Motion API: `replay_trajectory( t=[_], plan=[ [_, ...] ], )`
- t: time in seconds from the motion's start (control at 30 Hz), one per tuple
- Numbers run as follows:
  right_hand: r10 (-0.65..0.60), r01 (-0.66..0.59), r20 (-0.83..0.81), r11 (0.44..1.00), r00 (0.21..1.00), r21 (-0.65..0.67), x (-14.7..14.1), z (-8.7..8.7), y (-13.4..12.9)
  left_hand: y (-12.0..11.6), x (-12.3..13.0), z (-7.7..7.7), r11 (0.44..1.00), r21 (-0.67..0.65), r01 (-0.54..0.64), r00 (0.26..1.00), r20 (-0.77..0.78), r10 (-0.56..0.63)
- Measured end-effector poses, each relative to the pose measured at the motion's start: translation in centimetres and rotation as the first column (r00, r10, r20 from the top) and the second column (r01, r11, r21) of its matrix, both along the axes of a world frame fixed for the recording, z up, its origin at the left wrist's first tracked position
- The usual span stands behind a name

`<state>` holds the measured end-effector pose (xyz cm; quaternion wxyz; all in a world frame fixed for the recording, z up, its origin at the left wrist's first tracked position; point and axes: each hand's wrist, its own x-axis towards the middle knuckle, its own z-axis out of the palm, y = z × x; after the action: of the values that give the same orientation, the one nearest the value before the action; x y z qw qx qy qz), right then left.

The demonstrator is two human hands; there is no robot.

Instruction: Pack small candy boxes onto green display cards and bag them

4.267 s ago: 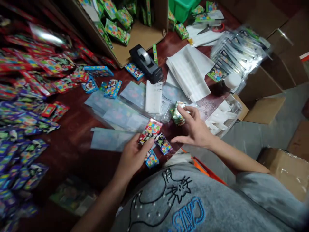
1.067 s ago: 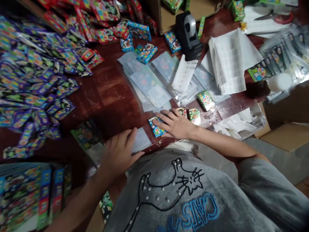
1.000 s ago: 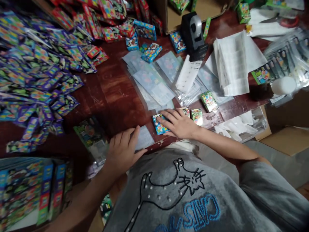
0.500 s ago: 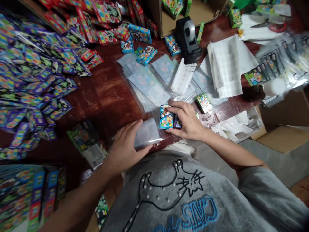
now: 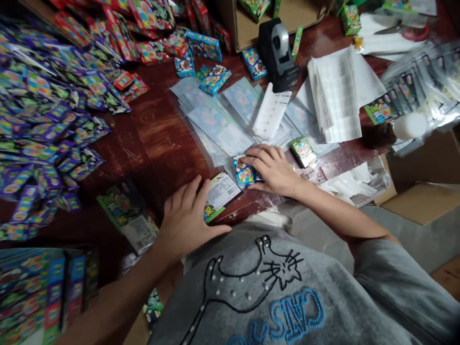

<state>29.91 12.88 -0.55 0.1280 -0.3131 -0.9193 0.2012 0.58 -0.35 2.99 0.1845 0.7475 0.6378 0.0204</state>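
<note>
My left hand (image 5: 189,215) lies with its fingers and thumb spread against a flat printed pouch (image 5: 223,190), whose white label, dark edge and green corner show beside the fingers. My right hand (image 5: 275,170) curls its fingers over a small blue candy box (image 5: 243,170) just right of the pouch. A dark packet under those fingers is mostly hidden. To the right of this hand, a small green box (image 5: 304,152) rests on the table. Beyond both hands lie several overlapping translucent pouches (image 5: 220,125) with a folded white label strip (image 5: 272,112) on top.
Purple packets (image 5: 53,129) are heaped at left, red boxes (image 5: 151,21) behind them. A black tape dispenser (image 5: 278,60) stands near a cardboard box (image 5: 247,36). White sticker sheets (image 5: 334,96), a white-capped bottle (image 5: 409,127) and filled clear bags (image 5: 427,81) are on the right.
Where a glossy, frosted pouch surface lay beside my left hand, a printed face with a white label now shows. My right hand and the blue box have shifted slightly up and left in view.
</note>
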Motion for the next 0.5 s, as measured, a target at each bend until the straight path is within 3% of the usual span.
replay_trajectory(
  t=[0.1,0.2,0.4,0.5],
  plan=[
    [0.082,-0.080,0.046,0.996,0.996,-0.043,-0.4,0.3,-0.1,-2.0,0.4,-0.7,0.999,0.029,-0.039,0.999,-0.017,0.039],
    [0.184,-0.180,0.032,0.978,0.982,-0.104,-0.6,0.9,0.1,-2.2,-0.5,-1.5,0.994,0.090,-0.067,0.997,0.053,0.062],
    [0.319,-0.326,-0.068,0.933,0.945,-0.152,-1.0,0.3,-0.2,-1.1,-1.8,-2.4,0.995,0.078,0.056,0.987,0.146,-0.067],
    [0.291,-0.298,-0.065,0.945,0.954,-0.134,0.1,0.2,0.0,-0.9,-2.2,-2.9,0.993,0.076,0.090,0.989,0.114,-0.098]
  ],
)
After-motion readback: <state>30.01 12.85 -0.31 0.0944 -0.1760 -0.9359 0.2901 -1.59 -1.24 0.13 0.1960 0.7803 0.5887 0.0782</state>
